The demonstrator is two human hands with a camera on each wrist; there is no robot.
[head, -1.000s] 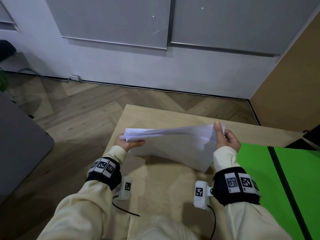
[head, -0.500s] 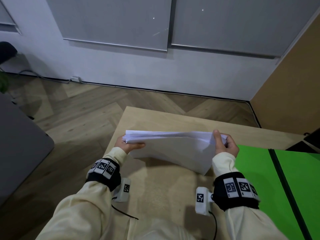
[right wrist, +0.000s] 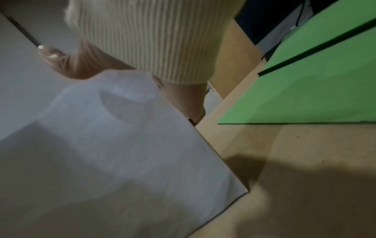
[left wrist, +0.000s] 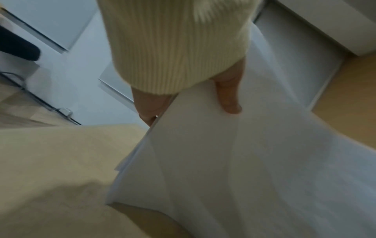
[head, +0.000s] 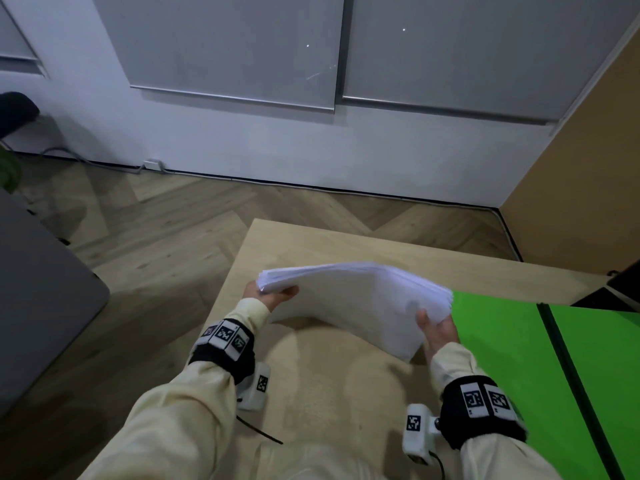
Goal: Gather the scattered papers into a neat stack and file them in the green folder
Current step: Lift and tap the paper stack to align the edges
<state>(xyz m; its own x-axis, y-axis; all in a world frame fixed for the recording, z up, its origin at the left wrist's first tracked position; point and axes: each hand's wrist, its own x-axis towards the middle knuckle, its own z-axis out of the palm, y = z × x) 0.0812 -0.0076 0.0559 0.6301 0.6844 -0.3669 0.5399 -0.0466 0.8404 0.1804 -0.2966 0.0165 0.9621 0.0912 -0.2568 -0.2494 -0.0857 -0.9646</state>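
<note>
A thick stack of white papers (head: pixel 356 299) hangs in the air above the wooden table (head: pixel 346 393), tilted down to the right. My left hand (head: pixel 268 296) grips its left edge, thumb on the near face (left wrist: pixel 230 103). My right hand (head: pixel 436 327) grips its right edge, thumb on the sheets and fingers behind. The stack (right wrist: pixel 114 153) fills the right wrist view, with the hand (right wrist: pixel 183 99) on its edge. The green folder (head: pixel 540 368) lies open and flat on the table just right of the stack (left wrist: pixel 244 169), a dark spine down its middle.
The table's far edge and left edge drop to a herringbone wood floor (head: pixel 156 230). A grey surface (head: pixel 38 289) stands at the left. A dark object (head: pixel 620 289) sits at the table's far right corner. A tan partition (head: pixel 581 150) rises on the right.
The stack has tipped from level, its right end dropping and shifting right to the folder's edge. My right hand went down and rightward with it; the left hand stayed high.
</note>
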